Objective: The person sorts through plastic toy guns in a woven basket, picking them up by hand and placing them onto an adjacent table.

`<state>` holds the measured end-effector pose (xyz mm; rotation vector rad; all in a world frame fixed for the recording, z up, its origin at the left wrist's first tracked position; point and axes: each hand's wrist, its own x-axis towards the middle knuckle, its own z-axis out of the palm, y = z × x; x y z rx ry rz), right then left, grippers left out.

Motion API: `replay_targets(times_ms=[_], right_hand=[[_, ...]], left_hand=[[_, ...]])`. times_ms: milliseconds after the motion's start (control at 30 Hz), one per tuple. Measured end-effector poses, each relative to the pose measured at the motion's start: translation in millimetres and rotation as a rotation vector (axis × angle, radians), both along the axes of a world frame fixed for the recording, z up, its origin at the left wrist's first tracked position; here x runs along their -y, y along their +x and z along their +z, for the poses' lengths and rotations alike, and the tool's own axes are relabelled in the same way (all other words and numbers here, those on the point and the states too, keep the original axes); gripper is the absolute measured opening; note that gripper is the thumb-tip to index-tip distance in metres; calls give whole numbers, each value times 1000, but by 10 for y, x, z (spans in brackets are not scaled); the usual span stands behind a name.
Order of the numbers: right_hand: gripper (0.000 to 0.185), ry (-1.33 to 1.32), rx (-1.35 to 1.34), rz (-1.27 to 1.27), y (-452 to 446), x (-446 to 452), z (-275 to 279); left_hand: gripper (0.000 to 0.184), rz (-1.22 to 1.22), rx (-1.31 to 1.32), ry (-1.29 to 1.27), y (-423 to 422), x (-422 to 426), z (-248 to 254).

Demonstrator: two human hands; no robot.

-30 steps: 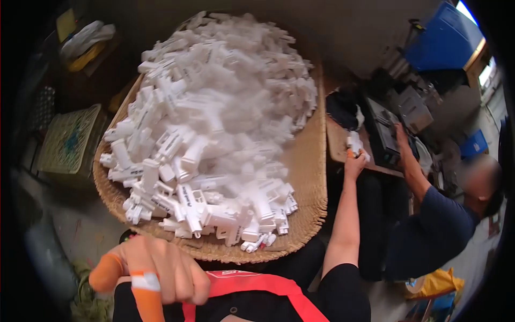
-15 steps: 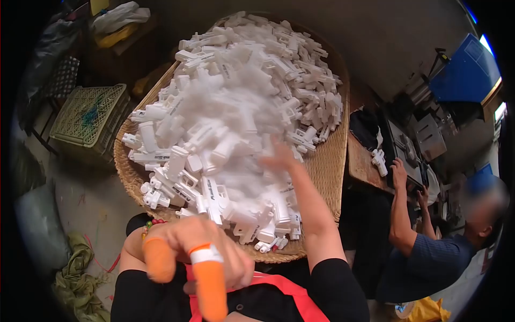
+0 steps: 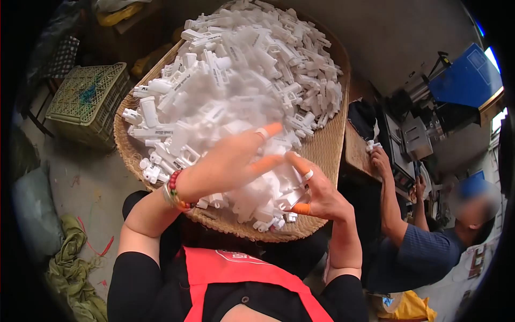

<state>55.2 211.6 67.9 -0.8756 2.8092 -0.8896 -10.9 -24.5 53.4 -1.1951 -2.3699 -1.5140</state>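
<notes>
White plastic toy guns (image 3: 268, 64), some with dark lettering, are heaped in a large woven basket (image 3: 324, 169) in front of me. My left hand (image 3: 228, 161) reaches over the near part of the heap, orange covers on thumb and forefinger, those two fingers spread apart. Beaded bracelets (image 3: 174, 190) circle that wrist. At the heap's near right side is my right hand (image 3: 322, 196), also with orange finger covers. Its thumb and forefinger are apart beside several white pieces (image 3: 273, 196); I see none clearly gripped. The middle of the heap looks blurred.
A co-worker (image 3: 424, 257) sits at the right, one hand on a small white piece (image 3: 372, 146) by a bench (image 3: 359, 158) with a machine (image 3: 418, 137). Green plastic crates (image 3: 88, 102) stand at the left. Crumpled green cloth (image 3: 70, 268) lies on the floor.
My left hand has moved from close to my chest out over the heap. My right hand has drawn back to the heap's near right side. The co-worker's hand has shifted to the small white piece.
</notes>
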Motion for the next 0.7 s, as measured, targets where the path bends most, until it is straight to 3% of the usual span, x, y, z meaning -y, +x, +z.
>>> replay_targets(times_ms=[133, 200, 233, 267, 300, 367, 400, 500, 700], right_hand=[[90, 90, -127, 56, 41, 131, 160], [88, 46, -209, 12, 59, 152, 154], [87, -14, -295, -73, 63, 152, 114], [86, -74, -384, -154, 71, 146, 32], [70, -269, -370, -304, 113, 149, -69], [44, -716, -176, -561, 123, 116, -363], [24, -950, -25, -563, 187, 179, -361], [23, -990, 219, -558, 165, 283, -477], [14, -1182, 147, -613, 43, 337, -606]], left_hand=[[56, -152, 290, -27, -25, -122, -114], [53, -207, 785, 153, -18, -153, -96], [45, -199, 867, 243, -73, -150, -129], [42, -175, 891, 374, -117, -134, -161], [40, -152, 911, 507, -145, -109, -173], [40, -94, 833, 629, -151, -84, -128], [41, -52, 774, 644, -129, -87, -110], [41, -38, 654, 650, -146, -173, -259], [40, 8, 536, 479, -126, -186, -290]])
